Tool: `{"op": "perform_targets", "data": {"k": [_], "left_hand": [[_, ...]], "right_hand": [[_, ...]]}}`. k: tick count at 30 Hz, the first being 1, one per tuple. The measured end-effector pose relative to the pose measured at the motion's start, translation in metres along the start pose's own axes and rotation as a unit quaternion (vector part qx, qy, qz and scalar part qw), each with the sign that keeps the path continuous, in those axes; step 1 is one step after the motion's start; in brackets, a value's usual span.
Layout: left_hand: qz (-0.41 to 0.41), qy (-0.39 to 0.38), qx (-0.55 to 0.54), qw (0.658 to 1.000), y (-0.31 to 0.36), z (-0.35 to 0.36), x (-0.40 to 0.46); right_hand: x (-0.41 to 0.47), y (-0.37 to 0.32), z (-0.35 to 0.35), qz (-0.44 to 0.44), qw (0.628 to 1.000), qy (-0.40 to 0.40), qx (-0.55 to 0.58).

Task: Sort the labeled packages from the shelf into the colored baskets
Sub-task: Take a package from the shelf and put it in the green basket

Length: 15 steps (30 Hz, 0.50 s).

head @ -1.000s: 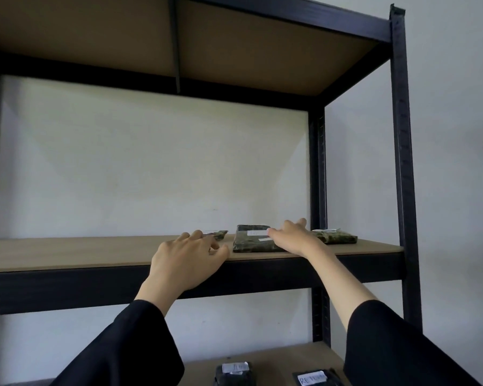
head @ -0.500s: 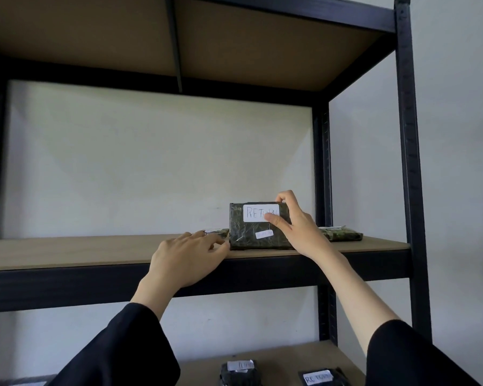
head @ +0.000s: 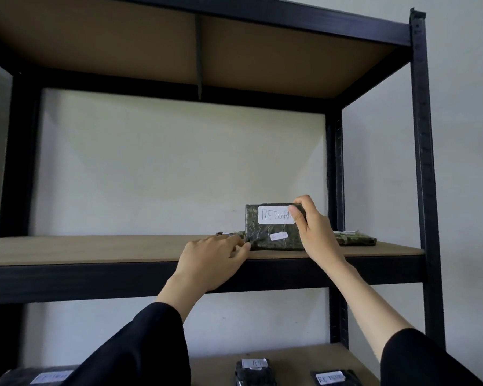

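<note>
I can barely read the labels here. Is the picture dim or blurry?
Head view: dim and backlit by the pale wall; the tipped-up package shows a legible "RETURN" label, partly covered by the right hand; the lower-shelf packages are soft; the shelf posts lean from wide-angle distortion.

I stand in a plain storeroom: a black metal rack (head: 418, 151) of labeled packages (head: 273, 227) against a bare white wall (head: 151, 168).

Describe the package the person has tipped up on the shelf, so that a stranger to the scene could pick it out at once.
Find the black metal rack and its middle shelf board. Towards its right end the right hand pinches a dark wrapped package. Unlike the flat packages either side, it stands on edge, its white RETURN label facing out.
</note>
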<state>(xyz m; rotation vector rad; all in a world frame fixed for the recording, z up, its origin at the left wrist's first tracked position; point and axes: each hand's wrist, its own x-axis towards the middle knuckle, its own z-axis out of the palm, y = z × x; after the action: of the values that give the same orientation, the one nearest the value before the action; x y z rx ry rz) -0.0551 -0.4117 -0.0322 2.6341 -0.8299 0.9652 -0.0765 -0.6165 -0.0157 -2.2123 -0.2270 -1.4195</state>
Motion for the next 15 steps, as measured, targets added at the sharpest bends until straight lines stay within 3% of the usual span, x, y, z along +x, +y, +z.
{"op": "perform_targets", "data": {"k": [8,15], "left_hand": [[0.018,0.157,0.042,0.987,-0.089,-0.031,-0.077],[-0.06,0.166,0.093,0.98,-0.22,-0.108,-0.199]], "right_hand": [[-0.016,-0.11,0.045,-0.031,0.993,0.064,0.095],[-0.073,-0.263,0.129,-0.044,0.976,0.016,0.213]]}}
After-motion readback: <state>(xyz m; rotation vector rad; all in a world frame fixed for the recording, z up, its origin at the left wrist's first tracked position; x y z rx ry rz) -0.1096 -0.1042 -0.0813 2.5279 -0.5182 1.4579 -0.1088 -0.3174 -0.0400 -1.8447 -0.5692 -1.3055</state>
